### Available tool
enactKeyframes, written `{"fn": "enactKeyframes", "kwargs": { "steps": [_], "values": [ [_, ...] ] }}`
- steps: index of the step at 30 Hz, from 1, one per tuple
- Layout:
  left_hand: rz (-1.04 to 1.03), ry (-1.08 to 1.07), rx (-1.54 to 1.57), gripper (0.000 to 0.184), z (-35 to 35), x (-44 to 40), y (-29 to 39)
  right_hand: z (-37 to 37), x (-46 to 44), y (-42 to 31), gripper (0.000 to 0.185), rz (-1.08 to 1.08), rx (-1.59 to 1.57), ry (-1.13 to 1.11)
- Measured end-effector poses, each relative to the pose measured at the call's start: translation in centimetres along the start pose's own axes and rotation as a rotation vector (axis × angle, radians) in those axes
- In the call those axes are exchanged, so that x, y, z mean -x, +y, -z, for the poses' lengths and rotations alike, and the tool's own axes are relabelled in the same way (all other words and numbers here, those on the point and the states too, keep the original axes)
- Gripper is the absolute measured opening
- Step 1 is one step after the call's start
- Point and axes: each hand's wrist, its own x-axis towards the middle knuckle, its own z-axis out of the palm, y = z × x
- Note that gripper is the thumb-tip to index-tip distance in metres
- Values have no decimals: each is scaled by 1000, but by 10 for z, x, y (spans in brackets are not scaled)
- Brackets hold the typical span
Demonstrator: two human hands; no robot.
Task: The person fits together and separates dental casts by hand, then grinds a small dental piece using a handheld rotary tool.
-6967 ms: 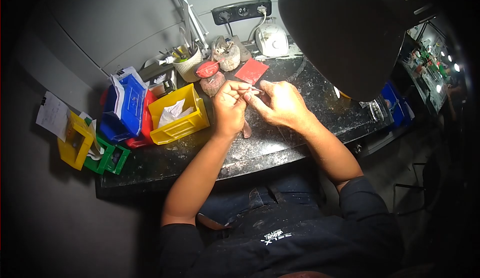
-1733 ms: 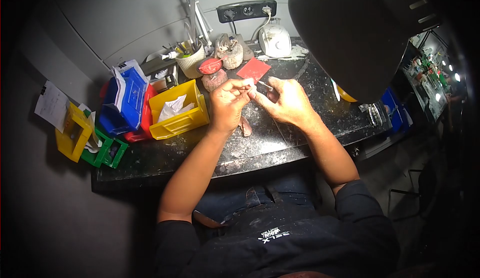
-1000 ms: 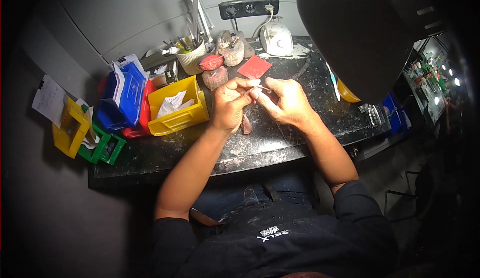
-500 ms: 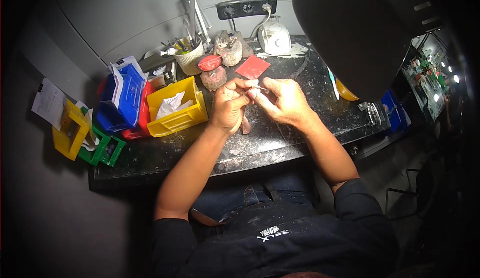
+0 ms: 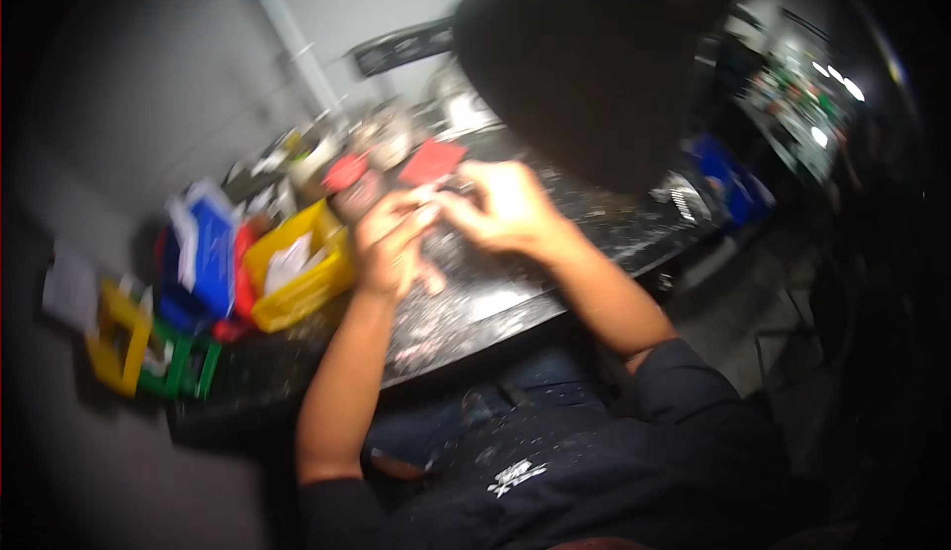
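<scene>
My left hand point(image 5: 389, 245) is closed, fingertips and thumb pinched together above the black worktable point(image 5: 495, 302). My right hand point(image 5: 505, 211) meets it at the fingertips, closed in a pinch too. Something small and pale shows between the fingertips, but blur and the fingers hide its kind. Just beyond the hands lies a flat red square sheet point(image 5: 433, 162). On the tabletop below the left hand is a small pinkish piece point(image 5: 431, 278).
To the left stand a yellow bin point(image 5: 312, 297) with white paper inside and a blue bin point(image 5: 201, 277). A red-topped jar point(image 5: 349, 173) and a pale holder point(image 5: 315, 149) stand behind. A large dark hood point(image 5: 584, 74) overhangs the right side.
The head view has turned and tilted, so the whole scene shifts left and blurs. Both hands stay together at the fingertips in much the same pose.
</scene>
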Motion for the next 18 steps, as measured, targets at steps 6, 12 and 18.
{"fn": "enactKeyframes", "kwargs": {
  "steps": [6, 12, 18],
  "values": [
    [-5, 107, -239, 26, 18, -8, -9, -2, 2, 24, 26, 77, 67, 206],
    [-18, 63, -261, 27, 24, -7, -13, 18, 22, 47, 32, -305, 536, -208],
    [18, 126, -267, 30, 26, -9, -16, -5, 26, 89, 31, -416, 733, -49]
  ]
}}
